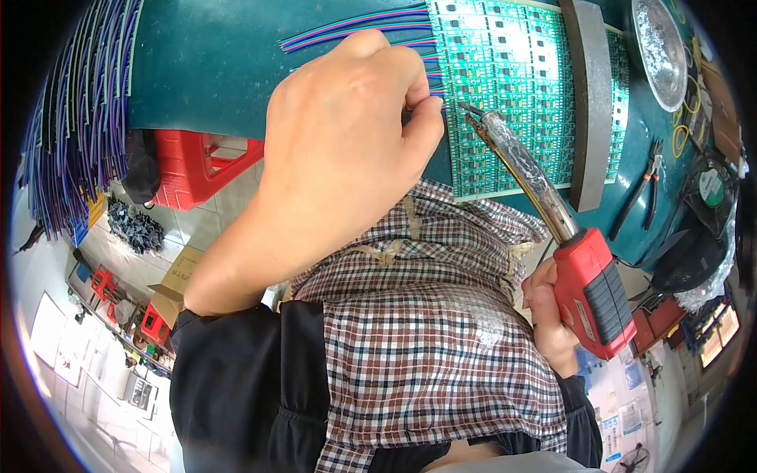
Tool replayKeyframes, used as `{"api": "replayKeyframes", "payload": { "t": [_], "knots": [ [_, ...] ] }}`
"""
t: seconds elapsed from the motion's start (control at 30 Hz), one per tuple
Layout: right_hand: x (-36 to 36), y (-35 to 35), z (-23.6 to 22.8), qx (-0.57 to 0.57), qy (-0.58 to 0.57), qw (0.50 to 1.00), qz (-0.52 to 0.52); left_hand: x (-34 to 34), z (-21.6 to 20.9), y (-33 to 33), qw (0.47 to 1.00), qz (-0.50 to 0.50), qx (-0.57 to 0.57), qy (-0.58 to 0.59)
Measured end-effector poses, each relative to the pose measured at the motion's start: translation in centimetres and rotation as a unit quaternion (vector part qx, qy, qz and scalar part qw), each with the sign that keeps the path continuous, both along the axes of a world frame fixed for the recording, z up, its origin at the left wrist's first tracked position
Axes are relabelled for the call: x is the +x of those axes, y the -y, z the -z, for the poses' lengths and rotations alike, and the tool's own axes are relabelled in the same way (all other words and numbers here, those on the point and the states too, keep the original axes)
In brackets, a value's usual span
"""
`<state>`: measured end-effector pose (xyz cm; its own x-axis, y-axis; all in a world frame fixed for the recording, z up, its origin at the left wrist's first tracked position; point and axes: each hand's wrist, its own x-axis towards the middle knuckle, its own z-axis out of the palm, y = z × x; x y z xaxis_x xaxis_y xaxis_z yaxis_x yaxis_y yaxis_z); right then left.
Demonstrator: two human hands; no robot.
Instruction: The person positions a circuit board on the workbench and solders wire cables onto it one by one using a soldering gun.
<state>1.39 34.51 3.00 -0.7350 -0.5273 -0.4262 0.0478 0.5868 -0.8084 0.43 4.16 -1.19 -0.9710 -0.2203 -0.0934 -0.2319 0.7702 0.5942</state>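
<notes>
A green panel of small circuit boards (pixel 505 87) lies on the teal table mat, with thin multicoloured wires (pixel 355 30) running off its left edge. Over these wires is my left hand (pixel 355 118), thumb and forefinger pinched together at the panel's edge on a wire whose end is mostly hidden by the fingers. My right hand (pixel 548 315) is wrapped round the red handle of a soldering gun (pixel 595 292). The gun's dark tip points up and left, close to the pinched fingertips at the panel's left edge; whether it touches the board, I cannot tell.
A dark metal bar (pixel 587 102) lies across the panel. To its right are pliers (pixel 650 185), a metal bowl (pixel 661 51) and a black fan (pixel 710 189). Bundled wires (pixel 83 102) hang over the table at far left, near a red plastic stool (pixel 193 169).
</notes>
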Motion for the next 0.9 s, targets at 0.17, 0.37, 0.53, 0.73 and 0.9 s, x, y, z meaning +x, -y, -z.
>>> {"api": "replayKeyframes", "payload": {
  "t": [0.17,0.37,0.53,0.73,0.9],
  "knots": [
    [0.27,-0.50,0.18,-0.002,0.022,1.000,0.016,-0.02,0.04,-0.01,1.000,0.001,-0.003,-0.001],
    [0.18,-0.38,0.35,0.028,0.007,0.999,0.034,0.16,-0.10,-0.28,1.000,-0.006,-0.003,-0.007],
    [0.17,-0.20,0.45,0.020,0.003,0.999,0.035,0.37,0.13,-0.36,1.000,-0.004,-0.017,-0.015],
    [0.31,-0.47,0.44,0.042,0.000,0.999,0.022,0.38,0.05,-0.42,1.000,-0.002,-0.023,-0.016],
    [0.33,-0.68,0.15,0.030,0.009,0.999,0.018,0.34,0.11,-0.35,1.000,0.002,-0.020,-0.018]
  ]
}}
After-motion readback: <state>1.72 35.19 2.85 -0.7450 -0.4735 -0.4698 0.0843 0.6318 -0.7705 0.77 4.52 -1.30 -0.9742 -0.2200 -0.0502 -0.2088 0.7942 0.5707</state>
